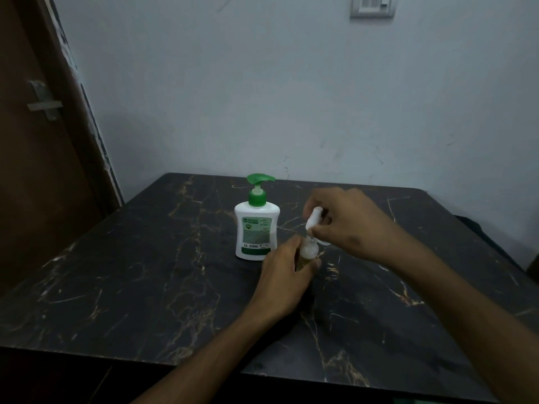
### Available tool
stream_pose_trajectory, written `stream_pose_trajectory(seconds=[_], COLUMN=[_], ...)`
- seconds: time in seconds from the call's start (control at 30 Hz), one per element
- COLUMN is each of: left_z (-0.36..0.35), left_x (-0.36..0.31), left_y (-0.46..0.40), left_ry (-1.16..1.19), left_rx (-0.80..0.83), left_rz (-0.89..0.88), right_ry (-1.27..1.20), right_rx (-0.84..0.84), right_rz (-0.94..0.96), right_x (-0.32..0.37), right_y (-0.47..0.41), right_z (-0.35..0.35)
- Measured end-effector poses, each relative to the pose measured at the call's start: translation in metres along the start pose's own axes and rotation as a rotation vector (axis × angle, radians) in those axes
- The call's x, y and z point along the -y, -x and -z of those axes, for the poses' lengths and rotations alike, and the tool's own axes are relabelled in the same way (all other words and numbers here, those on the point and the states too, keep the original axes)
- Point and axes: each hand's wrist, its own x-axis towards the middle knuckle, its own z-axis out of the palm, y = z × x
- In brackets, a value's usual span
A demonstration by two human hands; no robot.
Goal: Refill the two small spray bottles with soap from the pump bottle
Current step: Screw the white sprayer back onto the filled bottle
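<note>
A white pump bottle (256, 231) with a green pump head stands upright near the middle of the dark marble table (145, 272). Just right of it, my left hand (284, 275) grips a small clear spray bottle (307, 253) that holds pale liquid. My right hand (350, 223) pinches the white spray cap (313, 218) directly above that bottle's neck, its thin tube reaching down toward the opening. A small white object (324, 243) shows under my right hand; I cannot tell what it is. The second small bottle is not clearly visible.
The table stands against a pale wall (291, 97). A brown door (43, 156) with a metal latch is at the left. A switch plate (373, 5) sits high on the wall. A dark object (478, 228) lies beyond the table's right edge.
</note>
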Motion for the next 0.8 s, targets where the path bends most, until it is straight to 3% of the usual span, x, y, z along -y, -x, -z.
stream_pose_trajectory(seconds=[0.33, 0.7, 0.8], left_z=[0.000, 0.001, 0.000], left_x=[0.007, 0.004, 0.004], left_y=[-0.001, -0.001, -0.002], left_ry=[0.023, 0.046, 0.036], left_rx=[-0.014, -0.021, -0.032], left_rz=[0.001, -0.001, 0.005], right_ry=[0.224, 0.378, 0.322], right_rx=[0.158, 0.119, 0.089], right_rz=[0.067, 0.026, 0.047], right_x=[0.006, -0.001, -0.004], right_y=[-0.008, -0.017, -0.013], right_z=[-0.003, -0.013, -0.014])
